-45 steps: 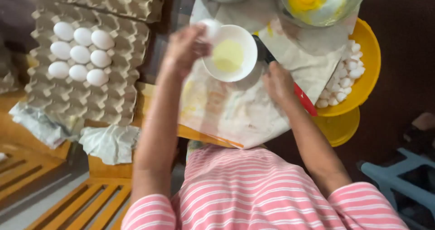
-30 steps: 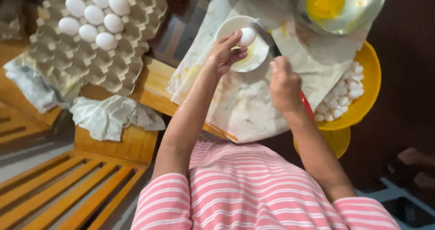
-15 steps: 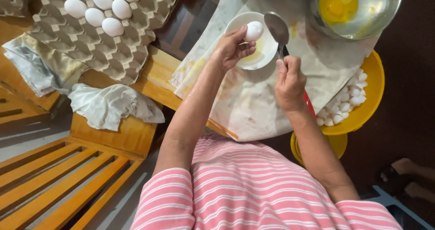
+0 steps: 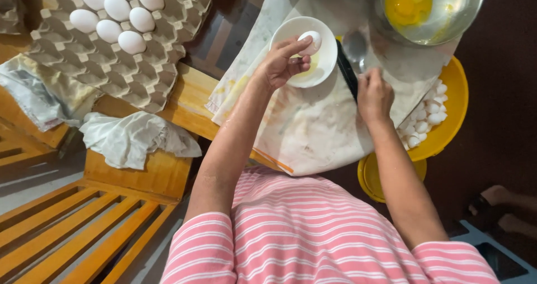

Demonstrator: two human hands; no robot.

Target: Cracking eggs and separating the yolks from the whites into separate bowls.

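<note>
Stained paper [image 4: 313, 127] bare below white bowl [image 4: 321, 66]; steel bowl [image 4: 447, 15] blocks right.

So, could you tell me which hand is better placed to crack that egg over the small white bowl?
The right hand: it holds the spoon beside the egg, which the left hand pinches above the small white bowl.

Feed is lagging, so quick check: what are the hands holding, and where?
Left hand pinches a white egg by its sides over the small white bowl. Right hand grips a spoon by its dark handle.
</note>
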